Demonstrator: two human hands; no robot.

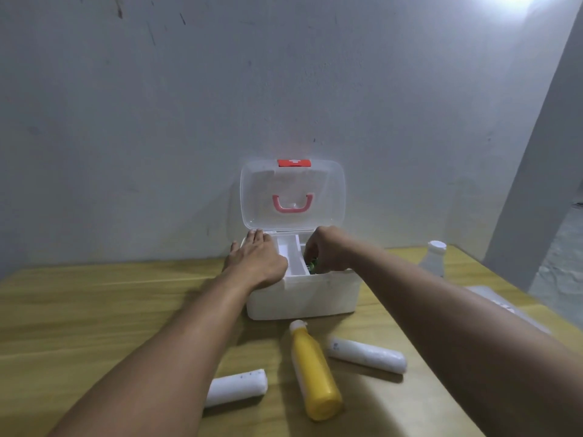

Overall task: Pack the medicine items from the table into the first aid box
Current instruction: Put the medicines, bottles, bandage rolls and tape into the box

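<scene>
1. Though the wooden bench (94,298) fills the lower part of the view, both forearms cover much of it and its right edge is cut off by the frame.
2. First aid box (303,298): white, rounded, standing near the back of the bench by the wall. Its clear lid (291,197) stands open and upright, with a pink handle and a red latch bearing a white cross. A white inner tray shows between the hands; the rest of the inside is hidden.
3. Left hand (255,263) lies flat and spread, palm down, over the box's left rim, holding nothing.
4. Right hand (328,250) reaches into the right side of the box, fingers curled round a small green item (312,264), mostly hidden and too small to identify.
5. Yellow bottle (315,370), white-capped, lies on its side in front of the box; no label is readable.
6. Two white rolls lie beside it: one on the right (366,354) with tiny illegible print at its end, one on the left (236,386) partly behind the left forearm.
7. A white bottle (433,260) stands behind the right forearm, blurred.
8. A clear flat packet (492,298) at the right edge is hard to make out.
</scene>
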